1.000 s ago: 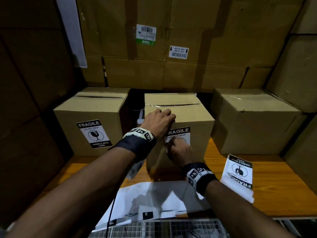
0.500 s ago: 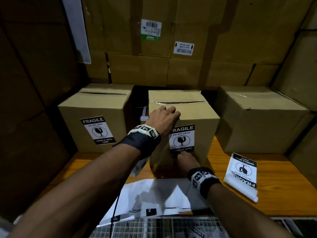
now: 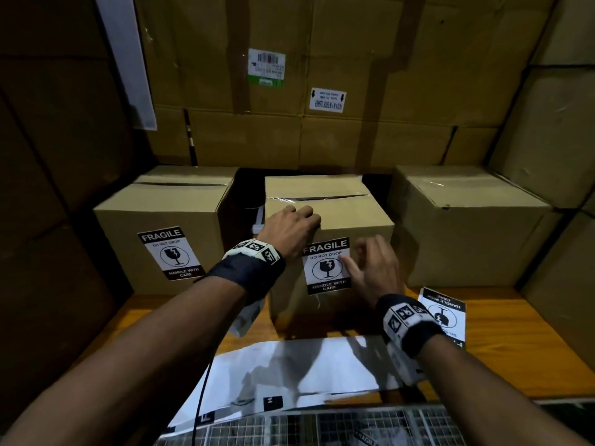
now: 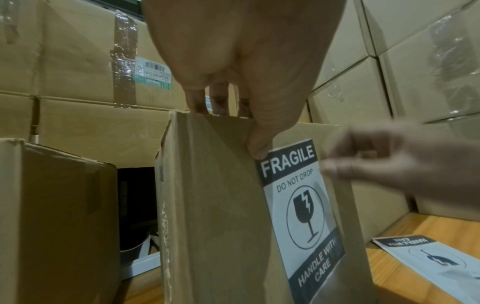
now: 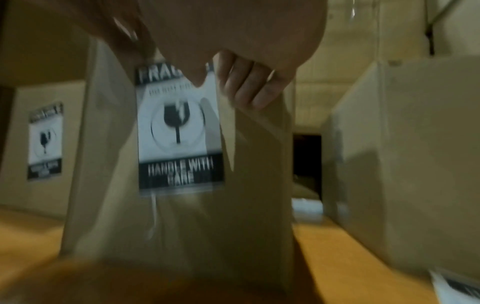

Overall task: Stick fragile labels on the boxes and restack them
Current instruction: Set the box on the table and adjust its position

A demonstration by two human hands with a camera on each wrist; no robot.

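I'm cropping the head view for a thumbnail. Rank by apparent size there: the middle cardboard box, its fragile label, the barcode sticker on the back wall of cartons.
1. The middle brown cardboard box, by far.
2. Its black-and-white fragile label.
3. The white-and-green barcode sticker, smallest, though it sits farther from the camera, so its true size is unsure.

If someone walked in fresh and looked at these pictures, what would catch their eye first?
The black-and-white FRAGILE label on the front of the middle brown cardboard box, with the right hand at its edge. The left hand grips that box's top front edge. A matching labelled box stands left; an unlabelled one right.
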